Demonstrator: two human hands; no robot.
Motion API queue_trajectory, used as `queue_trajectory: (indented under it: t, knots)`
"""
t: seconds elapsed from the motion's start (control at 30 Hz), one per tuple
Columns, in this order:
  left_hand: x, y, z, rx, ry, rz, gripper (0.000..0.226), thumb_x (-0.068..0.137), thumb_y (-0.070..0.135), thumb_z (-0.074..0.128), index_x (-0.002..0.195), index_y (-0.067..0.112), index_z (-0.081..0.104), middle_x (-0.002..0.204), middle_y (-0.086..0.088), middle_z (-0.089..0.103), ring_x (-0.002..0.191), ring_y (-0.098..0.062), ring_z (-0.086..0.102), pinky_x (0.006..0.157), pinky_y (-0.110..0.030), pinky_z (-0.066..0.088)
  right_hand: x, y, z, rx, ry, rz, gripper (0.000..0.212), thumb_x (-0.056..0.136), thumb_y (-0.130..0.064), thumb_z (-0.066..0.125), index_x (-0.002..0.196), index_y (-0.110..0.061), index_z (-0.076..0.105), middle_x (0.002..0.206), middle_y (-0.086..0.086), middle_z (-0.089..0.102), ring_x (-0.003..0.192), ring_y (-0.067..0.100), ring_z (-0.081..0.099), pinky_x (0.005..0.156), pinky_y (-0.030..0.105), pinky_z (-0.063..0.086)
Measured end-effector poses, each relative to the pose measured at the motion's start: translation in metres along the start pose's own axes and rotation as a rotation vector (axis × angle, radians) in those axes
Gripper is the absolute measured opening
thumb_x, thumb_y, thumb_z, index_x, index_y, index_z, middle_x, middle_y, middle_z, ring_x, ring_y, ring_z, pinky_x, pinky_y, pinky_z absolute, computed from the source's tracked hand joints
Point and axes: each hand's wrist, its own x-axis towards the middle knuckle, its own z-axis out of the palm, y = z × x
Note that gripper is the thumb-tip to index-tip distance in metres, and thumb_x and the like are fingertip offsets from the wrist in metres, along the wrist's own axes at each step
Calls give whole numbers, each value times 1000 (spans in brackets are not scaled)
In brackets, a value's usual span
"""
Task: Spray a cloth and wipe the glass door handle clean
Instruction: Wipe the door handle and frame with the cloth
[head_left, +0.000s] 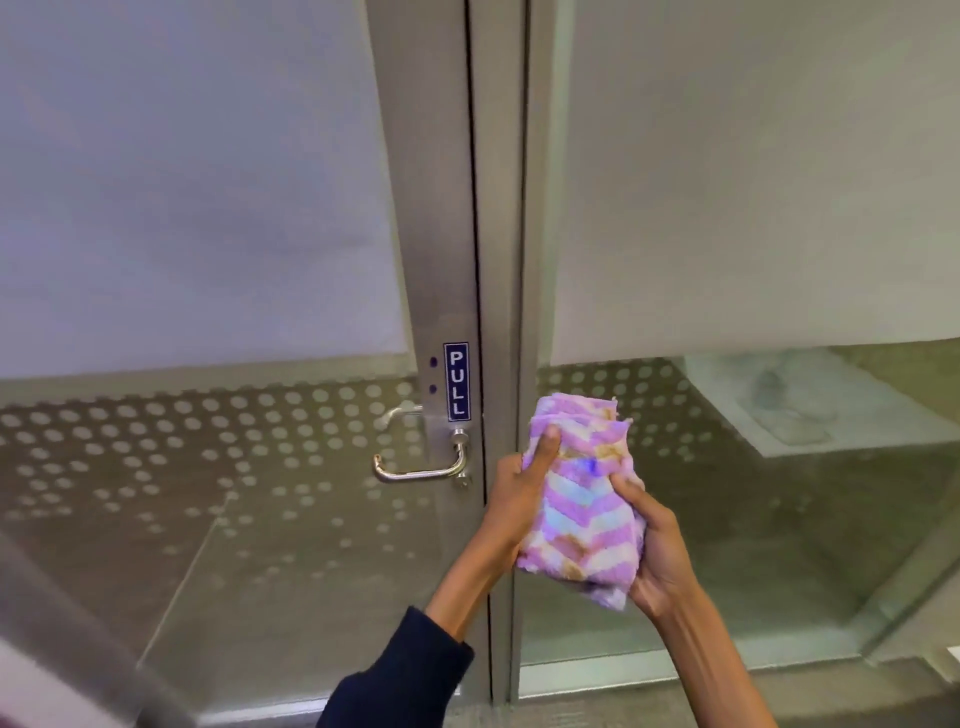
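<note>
A folded cloth (582, 499) with pink, white and tan zigzag stripes is held up in front of the door frame. My left hand (519, 488) grips its left edge, thumb pressed on the front. My right hand (652, 545) holds its lower right side from beneath. The chrome lever handle (423, 470) sticks out from the steel door stile, a little left of my left hand and apart from the cloth. A blue PULL label (456, 381) sits just above the handle. No spray bottle is in view.
The glass door (208, 467) on the left has frosted film above and a dotted band at handle height. A fixed glass panel (753, 493) stands to the right of the steel frame (501, 260). A blurred dark object fills the bottom left corner.
</note>
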Motion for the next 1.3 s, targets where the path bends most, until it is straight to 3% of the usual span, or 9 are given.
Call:
queue_trajectory:
  t: [0.1, 0.27, 0.43, 0.57, 0.73, 0.87, 1.0, 1.13, 1.3]
  knots:
    - [-9, 9, -32, -25, 103, 61, 56, 91, 55, 59, 96, 2, 75, 92, -15, 79, 86, -29, 77, 72, -34, 64, 16, 21, 23, -6, -20, 61, 47, 87, -22, 69, 132, -10, 61, 140, 21, 56, 128, 41, 54, 107, 70, 32]
    - [-7, 30, -77, 0, 194, 135, 67, 94, 52, 55, 98, -14, 65, 95, -28, 74, 90, -40, 74, 77, -48, 60, 47, 44, 58, 3, -48, 95, 41, 87, -22, 70, 125, -7, 66, 137, 22, 58, 125, 40, 57, 98, 62, 45]
    - [3, 49, -116, 93, 301, 252, 84, 83, 80, 43, 91, -3, 57, 95, -25, 62, 88, -29, 62, 79, -58, 51, 75, 62, 84, 41, -66, 55, 28, 94, -22, 60, 116, -11, 72, 133, 20, 62, 122, 39, 60, 96, 62, 46]
    - [14, 61, -158, 497, 660, 599, 85, 88, 79, 19, 153, 25, 30, 162, 3, 27, 151, -10, 24, 124, -35, 20, 88, 70, 93, 102, -5, -39, 38, 94, -27, 57, 129, -14, 64, 135, 17, 61, 122, 39, 60, 101, 71, 38]
    - [56, 96, -212, 933, 724, 954, 78, 99, 58, 21, 159, 10, 8, 169, -7, 1, 157, -21, -2, 128, -39, 1, 92, 69, 98, 2, 90, -302, 27, 92, -31, 56, 110, -22, 73, 116, 9, 73, 103, 31, 72, 87, 65, 51]
    - [89, 112, -228, 1250, 700, 1005, 83, 98, 62, 21, 158, 9, -1, 167, -7, -10, 156, -22, -14, 127, -47, -6, 103, 70, 102, -129, 394, -679, 28, 91, -25, 61, 118, -17, 66, 106, 5, 75, 77, 18, 74, 58, 39, 62]
    - [112, 112, -233, 1345, 694, 1000, 84, 97, 64, 20, 156, 15, -14, 165, -1, -24, 153, -17, -22, 125, -40, -14, 119, 75, 102, -360, 664, -945, 53, 81, -45, 74, 119, -9, 66, 107, 0, 72, 90, 17, 69, 69, 27, 59]
    - [121, 109, -234, 1341, 732, 997, 81, 97, 62, 13, 153, 16, -23, 162, 4, -32, 152, -13, -26, 123, -37, -20, 153, 89, 110, -546, 611, -1047, 25, 88, -48, 66, 107, -31, 70, 101, -21, 75, 96, -4, 68, 77, 12, 52]
    - [123, 109, -234, 1308, 756, 1039, 78, 97, 61, 8, 153, 18, -25, 161, 7, -33, 151, -10, -26, 123, -34, -21, 202, 114, 103, -860, 589, -1069, 64, 90, -62, 55, 141, -24, 49, 146, -7, 52, 135, 14, 49, 109, 41, 43]
